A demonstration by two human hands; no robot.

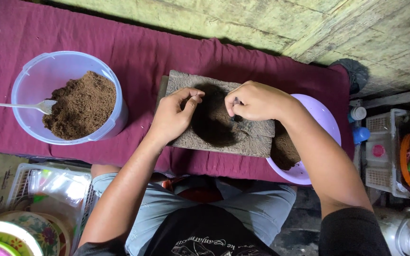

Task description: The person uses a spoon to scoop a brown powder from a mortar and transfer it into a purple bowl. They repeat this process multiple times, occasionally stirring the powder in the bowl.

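Both hands are working over a rough grey board (243, 142) lying on a maroon cloth (134, 52) that is covering the tabletop. The left hand (174, 116) is curling its fingers together at the board's left part — whether they are pinching anything cannot be told. The right hand (257, 100) is pressing its closed fingers onto a dark brown patch of powder (212, 121) at the board's middle. A clear tub (39, 76) of brown powder with a white spoon (22, 105) is standing well to the left; a lilac bowl (326, 118) is sitting just beside the board's right edge.
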